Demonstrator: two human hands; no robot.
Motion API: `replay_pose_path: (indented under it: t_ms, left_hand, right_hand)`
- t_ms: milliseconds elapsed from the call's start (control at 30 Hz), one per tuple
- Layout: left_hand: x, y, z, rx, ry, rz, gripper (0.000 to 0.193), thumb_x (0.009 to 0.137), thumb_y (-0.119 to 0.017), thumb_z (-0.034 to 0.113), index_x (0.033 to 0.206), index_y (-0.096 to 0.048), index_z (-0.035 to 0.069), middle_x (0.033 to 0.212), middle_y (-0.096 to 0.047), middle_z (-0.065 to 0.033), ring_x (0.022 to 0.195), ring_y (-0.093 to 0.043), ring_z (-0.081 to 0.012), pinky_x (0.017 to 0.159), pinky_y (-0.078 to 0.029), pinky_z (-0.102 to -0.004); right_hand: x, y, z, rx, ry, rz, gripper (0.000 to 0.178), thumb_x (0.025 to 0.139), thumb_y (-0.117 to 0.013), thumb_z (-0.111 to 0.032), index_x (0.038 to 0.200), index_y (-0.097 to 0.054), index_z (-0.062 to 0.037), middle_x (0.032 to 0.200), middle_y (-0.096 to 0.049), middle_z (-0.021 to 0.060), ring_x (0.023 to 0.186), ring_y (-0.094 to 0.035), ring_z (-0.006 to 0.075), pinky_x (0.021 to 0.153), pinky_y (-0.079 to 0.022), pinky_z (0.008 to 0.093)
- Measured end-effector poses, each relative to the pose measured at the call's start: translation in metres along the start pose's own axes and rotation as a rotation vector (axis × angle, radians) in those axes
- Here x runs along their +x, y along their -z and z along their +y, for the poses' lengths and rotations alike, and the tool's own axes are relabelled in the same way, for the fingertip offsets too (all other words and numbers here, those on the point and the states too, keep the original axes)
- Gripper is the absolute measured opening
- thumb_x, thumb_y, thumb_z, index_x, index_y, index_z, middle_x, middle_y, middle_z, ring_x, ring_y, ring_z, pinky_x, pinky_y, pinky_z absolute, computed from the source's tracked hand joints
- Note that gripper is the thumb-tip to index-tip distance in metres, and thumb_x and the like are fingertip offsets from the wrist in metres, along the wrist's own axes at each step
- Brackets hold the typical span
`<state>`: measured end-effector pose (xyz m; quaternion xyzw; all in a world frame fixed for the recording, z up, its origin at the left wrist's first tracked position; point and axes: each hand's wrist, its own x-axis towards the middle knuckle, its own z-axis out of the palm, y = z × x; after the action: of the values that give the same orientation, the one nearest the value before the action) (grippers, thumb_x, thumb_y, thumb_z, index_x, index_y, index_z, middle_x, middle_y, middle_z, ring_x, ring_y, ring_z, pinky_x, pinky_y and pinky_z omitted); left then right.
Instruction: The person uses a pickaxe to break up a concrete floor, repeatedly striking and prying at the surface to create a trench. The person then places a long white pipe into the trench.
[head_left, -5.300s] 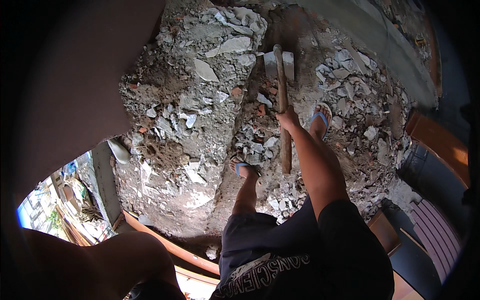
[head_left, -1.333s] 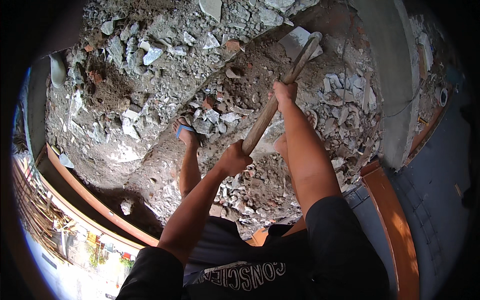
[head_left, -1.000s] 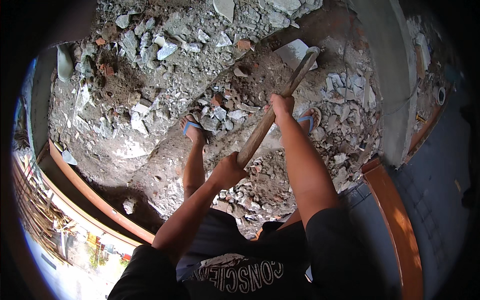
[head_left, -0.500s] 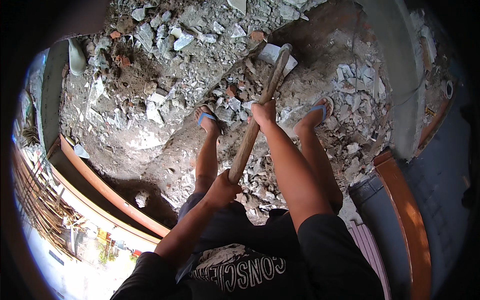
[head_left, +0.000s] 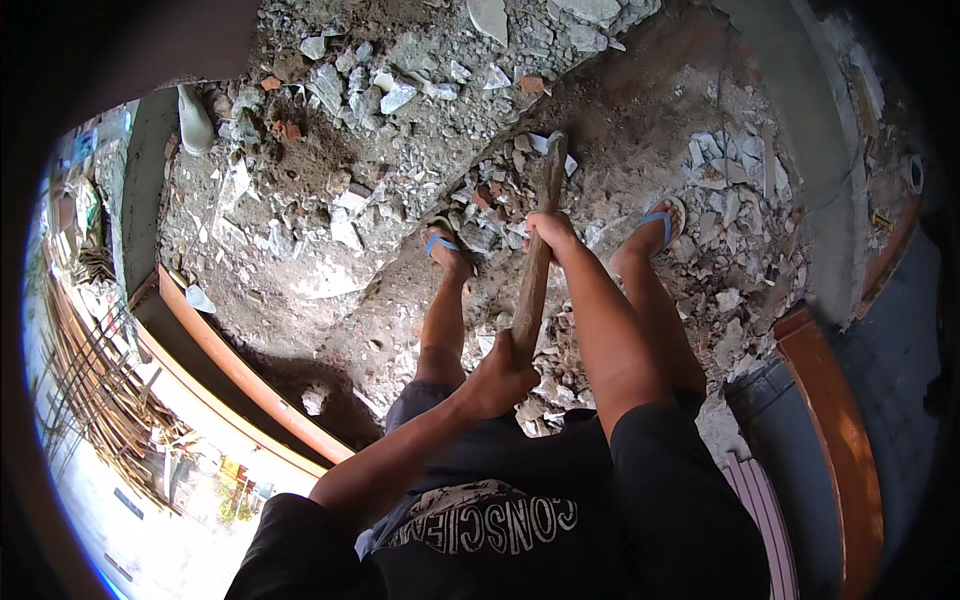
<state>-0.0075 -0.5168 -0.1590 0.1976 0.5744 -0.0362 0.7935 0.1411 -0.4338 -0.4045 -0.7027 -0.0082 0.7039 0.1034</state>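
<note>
Both my hands grip the long wooden handle of a hoe (head_left: 538, 290), which points away from me. My left hand (head_left: 503, 378) is closed round the near end, in front of my thighs. Farther up the handle, between my feet, my right hand (head_left: 550, 230) is wrapped round it with the arm stretched out. The hoe's pale metal blade (head_left: 570, 163) shows only in part beyond the handle's far end, low over the broken ground (head_left: 620, 120). Whether it touches the ground I cannot tell.
My feet, in blue-strapped sandals (head_left: 661, 222), stand apart amid rubble. Broken chunks (head_left: 345, 90) lie heaped ahead; more debris (head_left: 735, 165) lies right. A grey concrete beam (head_left: 815, 130) runs along the right side. An orange-brown frame piece (head_left: 835, 430) and a left ledge (head_left: 245, 380) flank me.
The hoe has swung to point more straight ahead, and less of its blade shows. My left hand has moved right. The whole view has shifted slightly.
</note>
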Motion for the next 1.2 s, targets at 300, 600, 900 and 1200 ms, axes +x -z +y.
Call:
replay_pose_path:
  t_ms: [300,600,900,1200]
  left_hand:
    - [-0.087,0.001,0.097,0.241,-0.232,-0.133,0.064,0.085,-0.057,0.028,0.126,-0.03,-0.014,0.106,-0.059,-0.0354,0.103,-0.061,-0.0455,0.086,-0.046,-0.0465]
    - [-0.348,0.193,0.116,1.093,-0.315,-0.091,0.067,0.091,-0.059,0.029,0.147,-0.029,0.005,0.098,-0.065,-0.0235,0.091,-0.064,-0.036,0.08,-0.048,-0.0445]
    - [-0.455,0.25,-0.065,1.104,0.129,1.223,0.018,0.066,-0.071,0.019,0.08,-0.07,0.008,0.077,-0.069,-0.0171,0.075,-0.068,-0.0347,0.071,-0.054,-0.0458]
    - [-0.261,0.14,-0.12,0.732,-0.338,0.397,0.034,0.071,-0.066,0.02,0.097,-0.06,-0.001,0.08,-0.063,-0.0296,0.082,-0.064,-0.0456,0.071,-0.051,-0.0506]
  right_hand:
    - [-0.072,0.048,-0.047,0.21,-0.059,-0.105,0.03,0.075,-0.061,-0.016,0.096,-0.046,-0.001,0.079,-0.055,0.0133,0.066,-0.059,0.0251,0.063,-0.052,0.0387]
    - [-0.276,-0.167,-0.037,0.673,0.302,0.011,0.046,0.076,-0.061,-0.008,0.115,-0.038,0.0031,0.092,-0.049,0.0131,0.072,-0.062,0.028,0.058,-0.057,0.0344]
    - [-0.372,-0.412,0.051,0.342,0.28,-0.236,0.063,0.08,-0.071,-0.014,0.124,-0.028,-0.0039,0.116,-0.049,0.0151,0.103,-0.055,0.0237,0.078,-0.055,0.0398]
    - [-0.3,-0.181,0.042,0.335,0.436,0.094,0.048,0.074,-0.064,-0.002,0.113,-0.037,-0.0053,0.101,-0.051,0.0149,0.076,-0.059,0.0262,0.062,-0.057,0.041]
